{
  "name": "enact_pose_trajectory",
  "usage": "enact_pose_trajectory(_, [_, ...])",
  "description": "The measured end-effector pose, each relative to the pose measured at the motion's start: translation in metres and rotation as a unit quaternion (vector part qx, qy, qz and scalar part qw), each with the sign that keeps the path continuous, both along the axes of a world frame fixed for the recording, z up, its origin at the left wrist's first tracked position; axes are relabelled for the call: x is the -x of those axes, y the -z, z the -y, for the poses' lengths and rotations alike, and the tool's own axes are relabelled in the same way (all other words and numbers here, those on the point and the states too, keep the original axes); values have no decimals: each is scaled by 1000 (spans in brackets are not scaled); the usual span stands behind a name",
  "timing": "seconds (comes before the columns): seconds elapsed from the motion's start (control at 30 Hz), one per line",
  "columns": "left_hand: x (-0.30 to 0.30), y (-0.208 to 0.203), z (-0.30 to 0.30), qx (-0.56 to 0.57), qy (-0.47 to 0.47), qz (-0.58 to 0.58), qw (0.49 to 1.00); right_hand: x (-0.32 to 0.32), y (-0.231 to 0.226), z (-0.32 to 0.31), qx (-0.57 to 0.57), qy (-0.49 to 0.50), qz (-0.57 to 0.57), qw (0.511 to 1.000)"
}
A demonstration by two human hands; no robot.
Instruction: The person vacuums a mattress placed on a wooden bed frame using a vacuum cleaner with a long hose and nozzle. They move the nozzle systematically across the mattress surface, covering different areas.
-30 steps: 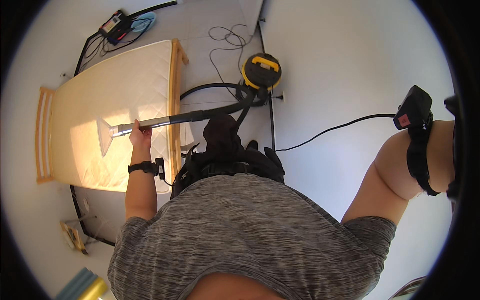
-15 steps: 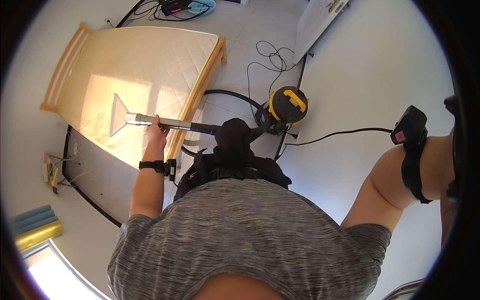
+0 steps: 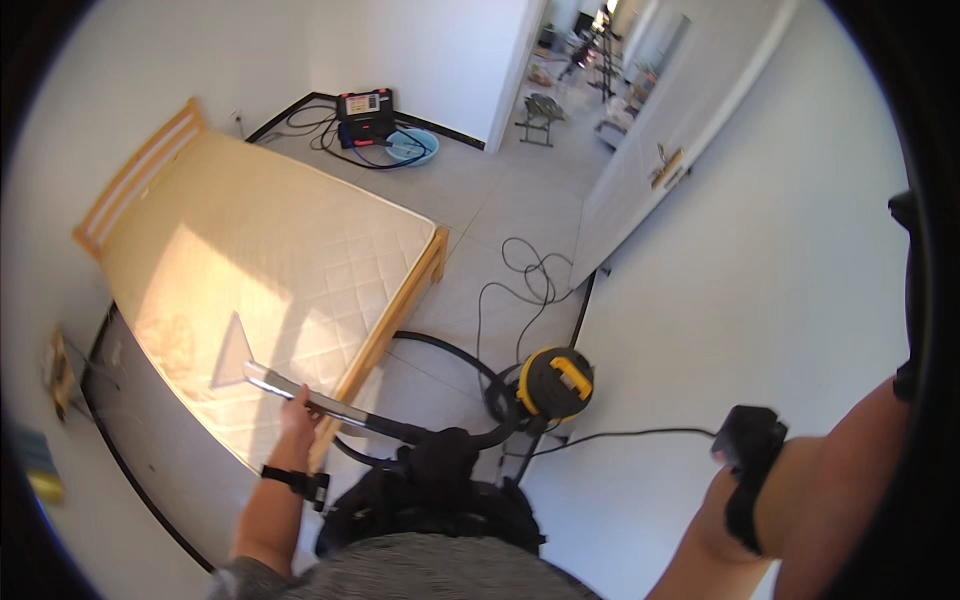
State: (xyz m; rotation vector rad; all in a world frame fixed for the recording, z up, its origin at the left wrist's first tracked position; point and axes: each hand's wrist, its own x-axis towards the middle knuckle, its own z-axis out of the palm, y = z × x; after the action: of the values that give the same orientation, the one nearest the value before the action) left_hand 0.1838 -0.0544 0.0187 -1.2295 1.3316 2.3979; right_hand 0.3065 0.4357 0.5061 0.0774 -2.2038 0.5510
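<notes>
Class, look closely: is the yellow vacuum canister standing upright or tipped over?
Upright: the vacuum canister shows its yellow lid and handle facing up, standing on the floor.

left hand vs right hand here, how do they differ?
The left hand grips the metal vacuum wand over the mattress; the right hand is out of view, only its forearm shows. The left arm reaches forward toward the bed, while the right forearm is raised at the side, away from it. Both wrists wear a black strap.
</notes>
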Motion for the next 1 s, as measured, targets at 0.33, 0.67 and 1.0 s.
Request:
enact_pose_trajectory(0.33, [41,47,-55,-7,24,-60,998,27,28,-76,9,60,57,997])
enact_pose_trajectory(0.67, [61,67,-90,-20,-47,-37,998,13,56,-79,-55,69,17,996])
enact_pose_trajectory(1.0, [87,67,-109,-93,-41,-92,991,12,31,-58,-122,50,-35,991])
